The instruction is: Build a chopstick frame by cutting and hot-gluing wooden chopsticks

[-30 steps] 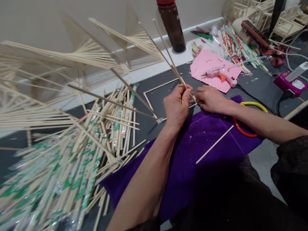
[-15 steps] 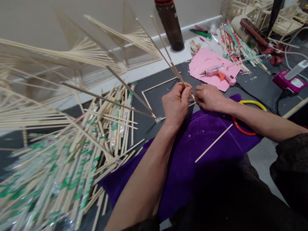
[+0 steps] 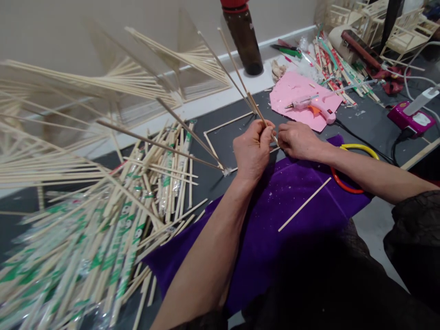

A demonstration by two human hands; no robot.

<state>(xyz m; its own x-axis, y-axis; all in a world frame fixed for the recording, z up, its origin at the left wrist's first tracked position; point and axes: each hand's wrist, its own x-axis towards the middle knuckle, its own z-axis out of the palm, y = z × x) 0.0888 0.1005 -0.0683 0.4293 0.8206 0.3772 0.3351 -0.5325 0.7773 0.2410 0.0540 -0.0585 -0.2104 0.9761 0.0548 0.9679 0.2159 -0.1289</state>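
My left hand (image 3: 252, 149) is closed round a slanting wooden chopstick (image 3: 257, 109), pinching it between thumb and fingers near its lower end. At that lower end my right hand (image 3: 298, 140) is closed too, its fingertips curled down beside the corner; what they grip is hidden. Both hands work over a rectangular frame of chopsticks (image 3: 228, 121) lying on the dark table. From the frame's other corners more chopsticks rise at a slant, and a blob of clear glue (image 3: 227, 172) shows at the near left corner.
Many loose and wrapped chopsticks (image 3: 113, 238) heap at left, before twisted stick structures (image 3: 137, 78). A purple cloth (image 3: 275, 206) bears one short stick (image 3: 304, 204). A glue gun (image 3: 314, 107) lies on pink card (image 3: 288, 87). Behind stands a bottle (image 3: 242, 39); right, a purple power strip (image 3: 410, 118).
The view has shifted very slightly. Both hands stay in the same place at the frame's corner, with the left still holding the slanting chopstick.
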